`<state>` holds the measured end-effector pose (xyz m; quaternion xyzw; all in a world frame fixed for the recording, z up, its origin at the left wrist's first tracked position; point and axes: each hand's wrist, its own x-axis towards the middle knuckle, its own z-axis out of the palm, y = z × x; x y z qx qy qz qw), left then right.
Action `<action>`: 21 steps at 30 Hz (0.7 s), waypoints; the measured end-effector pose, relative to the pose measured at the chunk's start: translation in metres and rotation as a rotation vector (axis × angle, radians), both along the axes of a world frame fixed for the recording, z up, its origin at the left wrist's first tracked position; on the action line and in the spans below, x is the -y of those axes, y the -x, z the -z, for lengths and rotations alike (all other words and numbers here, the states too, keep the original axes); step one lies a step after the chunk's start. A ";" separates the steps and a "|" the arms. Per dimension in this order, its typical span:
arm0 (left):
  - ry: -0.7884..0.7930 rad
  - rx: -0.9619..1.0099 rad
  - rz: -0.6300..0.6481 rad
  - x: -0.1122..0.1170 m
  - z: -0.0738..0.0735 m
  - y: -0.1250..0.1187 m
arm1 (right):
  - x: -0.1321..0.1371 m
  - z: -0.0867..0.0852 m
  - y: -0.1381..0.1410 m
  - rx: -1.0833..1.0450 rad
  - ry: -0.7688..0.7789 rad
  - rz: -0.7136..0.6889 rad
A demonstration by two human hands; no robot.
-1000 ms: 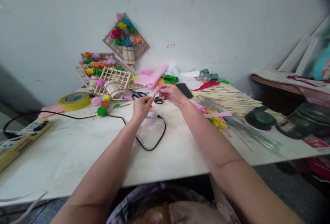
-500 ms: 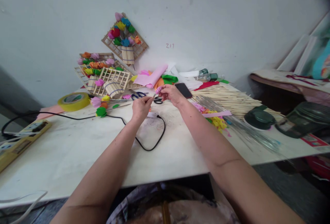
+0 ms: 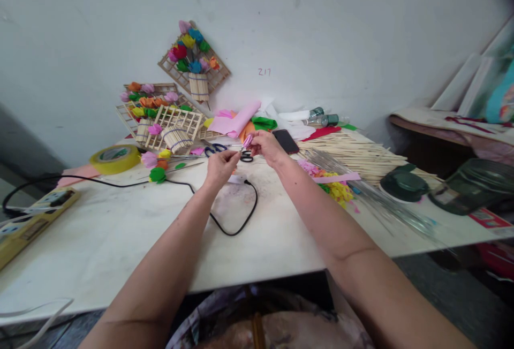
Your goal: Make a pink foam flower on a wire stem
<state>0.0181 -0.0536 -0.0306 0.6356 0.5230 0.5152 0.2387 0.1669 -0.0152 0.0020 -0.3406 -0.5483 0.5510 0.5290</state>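
Observation:
Above the middle of the table, my right hand [image 3: 265,147] is closed in a pinch on a small pink paper flower [image 3: 248,141] with folded, pleated petals. My left hand [image 3: 222,167] pinches at the lower end of the same flower, where a thin stem seems to come out; its fingers mostly hide it. Behind and below the hands lie dark-handled scissors [image 3: 215,149] and a second black-handled pair [image 3: 246,157]. A white device with a black cord [image 3: 257,199] lies under the hands. To the left is a green paper flower [image 3: 158,175] beside pink, yellow and orange ones.
Stick lattices with paper flowers [image 3: 198,86] lean on the wall. Yellow tape [image 3: 114,159] and a power strip [image 3: 38,220] lie left. Pink paper [image 3: 236,121] and a phone [image 3: 286,141] are behind; sticks [image 3: 353,151], wires [image 3: 385,204], paper scraps [image 3: 337,191] and a jar [image 3: 469,186] lie right.
The pink flower has turned slightly between my fingers, showing more of its pleats. My left hand has shifted slightly to the right; both hands keep their pinch.

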 end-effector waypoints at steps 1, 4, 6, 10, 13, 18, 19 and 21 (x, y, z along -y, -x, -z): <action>0.020 0.043 0.034 0.002 -0.002 0.000 | 0.000 0.000 -0.001 0.001 -0.017 -0.001; 0.098 0.147 0.148 0.007 -0.010 0.002 | 0.002 -0.003 -0.003 0.008 -0.076 -0.005; 0.149 0.207 0.243 0.010 -0.013 0.004 | 0.003 -0.004 -0.005 0.011 -0.124 -0.024; 0.236 0.306 0.389 0.011 -0.014 0.007 | 0.005 -0.007 -0.008 0.014 -0.189 -0.065; 0.261 0.316 0.444 0.009 -0.011 0.007 | 0.006 -0.008 -0.008 0.008 -0.188 -0.078; 0.219 0.342 0.432 0.009 -0.008 0.005 | 0.005 -0.008 -0.009 0.015 -0.118 -0.104; 0.208 0.352 0.419 0.009 -0.009 0.004 | 0.005 -0.008 -0.009 0.012 -0.105 -0.115; 0.189 0.369 0.403 0.010 -0.010 0.003 | 0.004 -0.008 -0.009 0.005 -0.085 -0.129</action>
